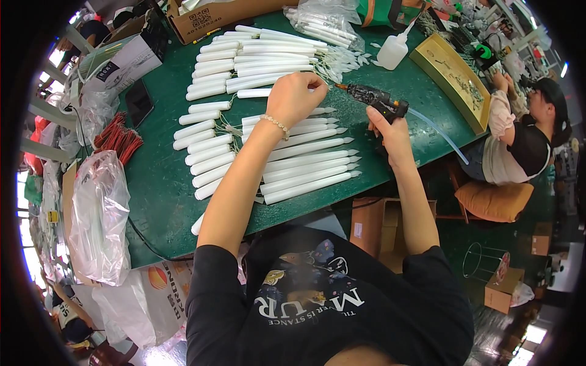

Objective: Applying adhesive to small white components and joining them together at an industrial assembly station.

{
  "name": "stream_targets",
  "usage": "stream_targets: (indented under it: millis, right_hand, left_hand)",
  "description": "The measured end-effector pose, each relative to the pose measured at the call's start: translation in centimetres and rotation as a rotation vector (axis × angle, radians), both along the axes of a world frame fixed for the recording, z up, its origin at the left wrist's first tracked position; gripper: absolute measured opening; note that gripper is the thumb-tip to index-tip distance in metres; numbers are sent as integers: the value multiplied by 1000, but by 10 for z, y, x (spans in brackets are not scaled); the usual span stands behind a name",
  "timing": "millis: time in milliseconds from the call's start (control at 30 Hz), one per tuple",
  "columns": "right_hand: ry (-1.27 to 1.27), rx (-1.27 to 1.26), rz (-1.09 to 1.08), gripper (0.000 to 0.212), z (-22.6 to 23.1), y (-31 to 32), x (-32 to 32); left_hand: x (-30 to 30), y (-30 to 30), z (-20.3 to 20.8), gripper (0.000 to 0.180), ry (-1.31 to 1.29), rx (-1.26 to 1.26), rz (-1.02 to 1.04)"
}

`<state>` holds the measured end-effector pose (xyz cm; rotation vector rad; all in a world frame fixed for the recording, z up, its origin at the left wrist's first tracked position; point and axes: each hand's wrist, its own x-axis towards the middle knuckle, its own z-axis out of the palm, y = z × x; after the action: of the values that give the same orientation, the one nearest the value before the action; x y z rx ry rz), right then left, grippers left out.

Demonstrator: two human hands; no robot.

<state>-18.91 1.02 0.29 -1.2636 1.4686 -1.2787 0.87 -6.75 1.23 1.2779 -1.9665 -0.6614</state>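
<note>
So, far left on the green counter [160,201] there's a clear plastic bag [101,213], then a bundle of red wires [119,140] and a dark phone [140,102]. Next come the white candle-shaped sticks [311,185], lying in rows, roughly sideways; the long lower ones have their pointed tips toward the right.

The left grip [297,97] (bare hand, beaded bracelet [276,122] on the wrist) is over the upper middle of those rows, thumb and fingers drawn together. Can't tell if anything small is pinched in there, and one white stick pokes out leftward from behind it.

Just right of those fingertips is the key bit: the nozzle of a black glue gun [373,97], pointing left, almost at them. The gun's long axis runs crosswise, dropping a little to the right, with a translucent rod [439,134] out the back. The right grip [389,135] is wrapped firmly around its handle, so that's the nearer hand to the gun's body, while the left is nearest the nozzle.

Past that, a squeeze bottle [392,50], a shallow tray [435,53] and a seated co-worker [513,149].
</note>
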Motion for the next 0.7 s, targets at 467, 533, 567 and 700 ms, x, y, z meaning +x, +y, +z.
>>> stream_targets:
  millis: [467,533,567,700]
  right_hand:
    - [4,5,-6,21,2,1,0]
    - [4,2,-8,22,1,0,0]
    - [2,-2,-10,22,1,1,0]
    - [17,9,-14,22,1,1,-1]
  left_hand:
    - [0,0,0,21,10,-17,4]
    - [1,0,1,20,10,-10,8]
    - [1,0,1,20,10,-11,9]
    - [0,0,1,20,2,-13,6]
